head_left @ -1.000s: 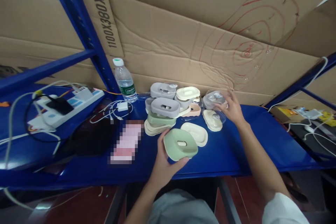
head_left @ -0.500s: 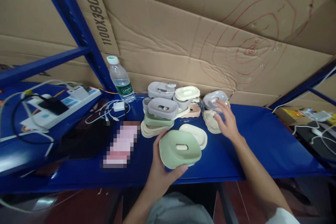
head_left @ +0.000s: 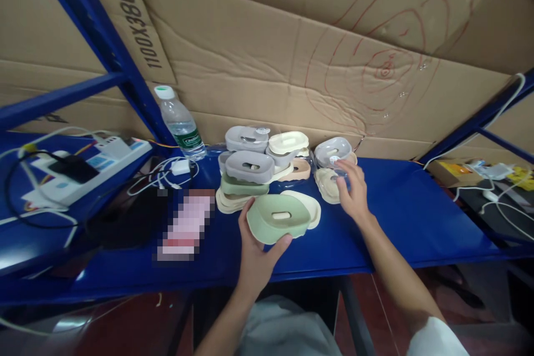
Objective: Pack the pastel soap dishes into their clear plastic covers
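Note:
My left hand grips a green soap dish with a slot in its middle, tilted over the front of the table. Behind it a cream tray lies flat, partly covered by the green dish. My right hand has its fingers apart, beside a cream dish and a grey dish in clear wrap. To the left stands a pile with a grey soap dish on top of a green one and cream trays.
On the blue table a water bottle stands at the back left. A white charger with cables, a blurred pink item and a power strip lie farther left. Cardboard walls the back.
The green soap dish is tilted a little differently in my left hand. My right hand stays near the wrapped dishes with its fingers apart. The whole view has shifted slightly.

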Tool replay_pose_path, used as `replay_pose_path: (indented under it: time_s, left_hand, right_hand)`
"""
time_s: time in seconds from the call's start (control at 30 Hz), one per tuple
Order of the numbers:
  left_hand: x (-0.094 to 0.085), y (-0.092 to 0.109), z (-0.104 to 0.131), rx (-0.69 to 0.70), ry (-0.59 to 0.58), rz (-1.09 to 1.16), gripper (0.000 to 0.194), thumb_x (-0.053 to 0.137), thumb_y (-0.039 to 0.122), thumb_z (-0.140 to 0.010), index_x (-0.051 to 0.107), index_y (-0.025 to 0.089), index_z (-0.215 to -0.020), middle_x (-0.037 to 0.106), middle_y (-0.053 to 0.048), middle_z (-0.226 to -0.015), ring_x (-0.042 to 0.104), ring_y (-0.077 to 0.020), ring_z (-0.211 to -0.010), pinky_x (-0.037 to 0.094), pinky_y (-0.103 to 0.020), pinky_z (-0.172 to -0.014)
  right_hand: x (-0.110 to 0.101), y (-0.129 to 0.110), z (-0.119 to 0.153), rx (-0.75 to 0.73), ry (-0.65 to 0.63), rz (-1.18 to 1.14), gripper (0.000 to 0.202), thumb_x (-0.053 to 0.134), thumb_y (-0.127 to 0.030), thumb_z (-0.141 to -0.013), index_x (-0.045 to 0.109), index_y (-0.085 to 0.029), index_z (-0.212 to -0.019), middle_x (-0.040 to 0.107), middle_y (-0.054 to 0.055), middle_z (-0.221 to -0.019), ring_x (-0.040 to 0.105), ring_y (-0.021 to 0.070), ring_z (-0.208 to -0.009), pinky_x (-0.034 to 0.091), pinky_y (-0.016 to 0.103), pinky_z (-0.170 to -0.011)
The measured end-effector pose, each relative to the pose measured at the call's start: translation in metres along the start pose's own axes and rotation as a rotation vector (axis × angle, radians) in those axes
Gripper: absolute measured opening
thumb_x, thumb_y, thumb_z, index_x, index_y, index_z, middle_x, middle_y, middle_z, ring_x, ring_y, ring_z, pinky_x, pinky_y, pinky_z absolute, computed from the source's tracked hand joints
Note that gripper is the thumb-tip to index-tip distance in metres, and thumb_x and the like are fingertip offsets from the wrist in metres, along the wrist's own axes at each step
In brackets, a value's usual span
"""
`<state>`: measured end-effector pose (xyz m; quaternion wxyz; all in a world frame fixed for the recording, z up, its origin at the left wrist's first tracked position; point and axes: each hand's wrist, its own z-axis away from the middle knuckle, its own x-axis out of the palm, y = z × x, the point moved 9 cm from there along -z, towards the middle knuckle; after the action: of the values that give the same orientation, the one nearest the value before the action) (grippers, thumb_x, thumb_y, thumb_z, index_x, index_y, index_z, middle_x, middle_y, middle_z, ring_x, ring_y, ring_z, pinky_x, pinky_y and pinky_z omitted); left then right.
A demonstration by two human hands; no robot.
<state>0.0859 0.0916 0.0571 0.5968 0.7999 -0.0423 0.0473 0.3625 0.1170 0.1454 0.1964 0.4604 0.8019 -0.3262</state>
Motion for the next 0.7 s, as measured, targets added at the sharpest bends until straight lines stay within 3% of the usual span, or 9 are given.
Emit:
replay_pose_path:
  time_s: [0.1, 0.2, 0.27, 0.4, 0.57, 0.7]
  left_hand:
    - [0.002, 0.007, -0.006, 0.022, -0.016, 0.010, 0.097, 0.083, 0.060, -0.085, 0.031, 0.031, -0.162, 0.052, -0.015, -0.160, 0.060, -0.0313, -0.142, 0.055, -0.043, -0.114]
    - [0.004, 0.014, -0.012, 0.038, -0.067, 0.030, 0.102, 0.086, 0.062, -0.080, 0.035, 0.029, -0.162, 0.058, -0.015, -0.154, 0.061, -0.0338, -0.141, 0.055, -0.046, -0.114]
    - [0.003, 0.015, -0.013, 0.038, -0.088, 0.065, 0.100, 0.088, 0.062, -0.078, 0.040, 0.029, -0.159, 0.061, -0.014, -0.152, 0.062, -0.0349, -0.139, 0.057, -0.047, -0.112]
    - [0.007, 0.009, -0.008, -0.011, -0.108, 0.155, 0.077, 0.083, 0.054, -0.087, 0.049, 0.030, -0.151, 0.064, -0.014, -0.149, 0.067, -0.0321, -0.135, 0.059, -0.043, -0.108]
    - [0.016, 0.012, 0.004, -0.018, -0.217, 0.228, 0.108, 0.086, 0.058, -0.081, 0.026, 0.030, -0.166, 0.049, -0.018, -0.164, 0.055, -0.0354, -0.148, 0.051, -0.049, -0.119]
    - [0.004, 0.004, 0.011, -0.035, -0.185, 0.222, 0.110, 0.090, 0.054, -0.077, 0.029, 0.027, -0.164, 0.050, -0.019, -0.162, 0.055, -0.0371, -0.147, 0.048, -0.051, -0.121]
  right_hand:
    - [0.023, -0.078, 0.016, -0.335, -0.281, -0.264, 0.062, 0.056, -0.064, -0.103, 0.056, -0.029, -0.154, 0.067, 0.014, -0.144, 0.063, 0.0318, -0.138, 0.054, 0.051, -0.113]
    - [0.025, -0.128, 0.030, -0.502, -0.340, -0.405, 0.057, 0.072, -0.046, -0.100, 0.058, -0.029, -0.153, 0.072, 0.013, -0.139, 0.068, 0.0298, -0.132, 0.056, 0.050, -0.112]
    - [0.015, -0.132, 0.026, -0.449, -0.296, -0.505, 0.049, 0.072, -0.041, -0.101, 0.063, -0.029, -0.147, 0.075, 0.012, -0.135, 0.072, 0.0298, -0.127, 0.056, 0.052, -0.111]
    - [-0.001, -0.120, 0.017, -0.301, -0.321, -0.644, 0.042, 0.076, -0.036, -0.098, 0.071, -0.029, -0.139, 0.079, 0.010, -0.124, 0.075, 0.0290, -0.117, 0.061, 0.048, -0.101]
    - [0.000, -0.136, 0.025, -0.312, -0.311, -0.641, 0.049, 0.082, -0.032, -0.094, 0.070, -0.031, -0.141, 0.080, 0.009, -0.122, 0.075, 0.0286, -0.117, 0.059, 0.049, -0.103]
    - [0.016, -0.141, 0.035, -0.246, -0.363, -0.728, 0.037, 0.079, -0.033, -0.096, 0.075, -0.027, -0.132, 0.081, 0.010, -0.114, 0.077, 0.0255, -0.109, 0.061, 0.044, -0.098]
